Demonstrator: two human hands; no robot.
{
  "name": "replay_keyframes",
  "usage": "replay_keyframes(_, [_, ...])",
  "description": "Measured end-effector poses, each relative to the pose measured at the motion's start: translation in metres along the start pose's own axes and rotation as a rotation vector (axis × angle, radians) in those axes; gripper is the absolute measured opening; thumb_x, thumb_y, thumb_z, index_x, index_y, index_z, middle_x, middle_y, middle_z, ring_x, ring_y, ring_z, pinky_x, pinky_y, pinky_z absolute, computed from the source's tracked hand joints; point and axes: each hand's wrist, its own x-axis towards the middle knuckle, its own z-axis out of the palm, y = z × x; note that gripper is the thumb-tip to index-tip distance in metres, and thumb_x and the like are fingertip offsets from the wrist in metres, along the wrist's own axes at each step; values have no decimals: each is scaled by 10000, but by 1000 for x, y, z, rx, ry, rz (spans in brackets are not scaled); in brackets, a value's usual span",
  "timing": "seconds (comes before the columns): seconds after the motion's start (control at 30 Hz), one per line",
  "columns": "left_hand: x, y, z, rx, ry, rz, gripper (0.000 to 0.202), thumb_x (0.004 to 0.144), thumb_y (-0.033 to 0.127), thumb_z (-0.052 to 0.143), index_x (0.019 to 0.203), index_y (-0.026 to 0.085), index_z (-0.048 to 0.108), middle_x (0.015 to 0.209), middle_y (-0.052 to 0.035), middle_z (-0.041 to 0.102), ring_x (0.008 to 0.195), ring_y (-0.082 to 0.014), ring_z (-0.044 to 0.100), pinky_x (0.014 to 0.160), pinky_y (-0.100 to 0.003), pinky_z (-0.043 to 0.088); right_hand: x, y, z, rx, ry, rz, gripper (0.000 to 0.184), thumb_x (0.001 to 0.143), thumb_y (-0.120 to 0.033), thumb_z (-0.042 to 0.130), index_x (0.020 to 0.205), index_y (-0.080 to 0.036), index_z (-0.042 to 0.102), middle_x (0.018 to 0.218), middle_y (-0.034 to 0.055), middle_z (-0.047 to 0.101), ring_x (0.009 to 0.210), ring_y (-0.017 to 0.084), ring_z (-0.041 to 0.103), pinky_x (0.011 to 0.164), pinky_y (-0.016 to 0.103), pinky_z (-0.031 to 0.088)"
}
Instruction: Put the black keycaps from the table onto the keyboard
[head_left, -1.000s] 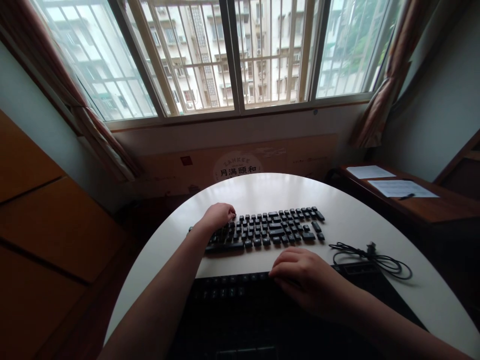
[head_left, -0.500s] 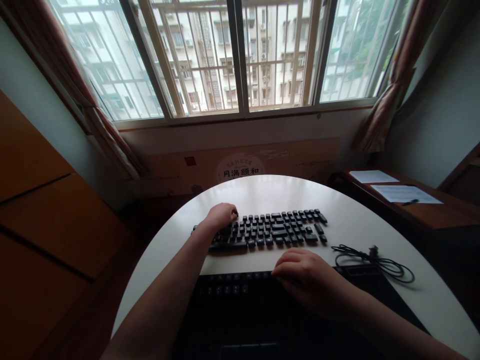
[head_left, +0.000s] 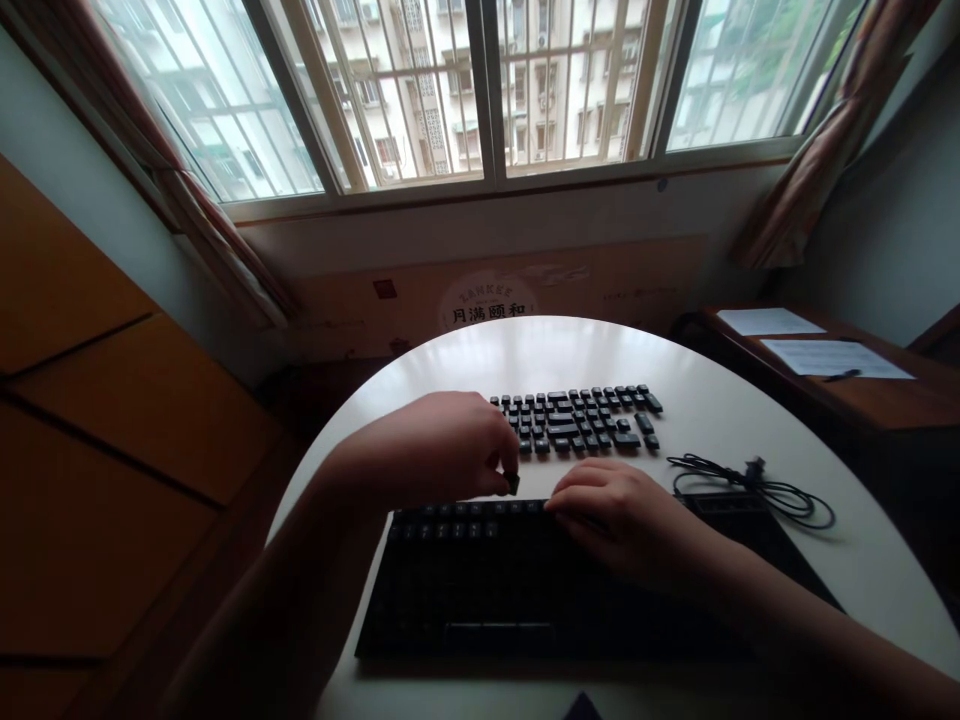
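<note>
Between the thumb and fingertips of my left hand [head_left: 457, 445] is a small black keycap [head_left: 513, 484], held just above the back edge of the black keyboard [head_left: 420, 590]. My right hand [head_left: 619, 510] is on the keyboard's back edge, right of the middle, with its fingers bent together over the end of the fitted keys; its palm hides the part below. Keycaps sit along the keyboard's top row and partly along the second; the rest of its deck looks dark and bare. Behind the keyboard, loose black keycaps [head_left: 561, 420] lie in rows, their left end hidden by my left hand.
A coiled black cable [head_left: 780, 495] lies on the round white table [head_left: 885, 590] to the right. Beyond it, a brown side table [head_left: 930, 390] holds papers [head_left: 836, 358] and a pen [head_left: 842, 376]. A dark pointed object [head_left: 583, 706] shows at the near edge. A barred window stands ahead.
My left hand has come from the loose keycaps toward me, bringing a keycap over the keyboard's back edge. My right hand keeps its place on the keyboard. The view has tipped down slightly.
</note>
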Motion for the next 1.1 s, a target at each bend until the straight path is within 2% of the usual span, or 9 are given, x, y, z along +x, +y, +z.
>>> replay_keyframes(0.17, [-1,18,23,92,-22,-65,127,745,230,706,776,326,784,766,5,737,737,-225,650,679,-322,426,-1,-2,-3,-21,-1,1,163,973,-106,575,1046,-179,702,982,59,696,891,208,644,798,344,493])
replay_keyframes(0.27, [-6,25,35,85,-52,-36,136,771,184,689,703,283,754,758,-7,732,725,-207,658,666,-306,437,-2,-2,-8,-40,8,14,166,958,-99,600,1051,-186,707,991,53,695,891,204,641,815,344,489])
replay_keyframes(0.33, [-11,25,46,14,-11,-14,155,806,164,679,772,287,767,808,15,738,729,-169,665,653,-273,439,-1,-3,-11,-42,7,25,159,953,-103,617,1047,-193,709,982,42,695,880,198,638,820,343,482])
replay_keyframes(0.43, [-19,18,64,-122,117,-22,195,857,206,681,976,326,779,889,42,737,764,-131,679,664,-235,447,0,-3,-13,-32,-7,42,158,954,-96,614,1037,-195,706,967,30,692,867,192,629,808,343,467])
replay_keyframes(0.53, [-24,8,77,-142,146,-70,166,865,240,687,985,322,766,903,42,721,762,-129,670,676,-235,447,1,-4,-11,-13,-30,46,165,952,-85,592,1022,-189,699,961,31,686,859,194,617,794,348,457])
replay_keyframes(0.73, [-17,2,85,-58,67,-101,82,869,255,643,819,242,707,858,5,684,712,-150,634,615,-274,422,2,-6,-6,-4,-61,52,175,966,-109,561,1040,-191,696,926,51,680,832,209,613,778,363,457])
replay_keyframes(0.97, [-18,4,91,-10,46,-83,89,873,275,652,801,250,697,839,-7,668,703,-164,612,618,-298,421,1,-5,-6,-8,-64,49,182,973,-104,551,1032,-199,695,935,59,680,837,214,620,778,359,465])
replay_keyframes(1.1, [-18,11,100,58,41,-80,155,921,249,578,814,233,688,824,-40,658,722,-191,596,609,-310,423,2,-7,-6,-6,-77,39,170,961,-96,569,1014,-198,694,932,59,681,836,213,629,795,356,478])
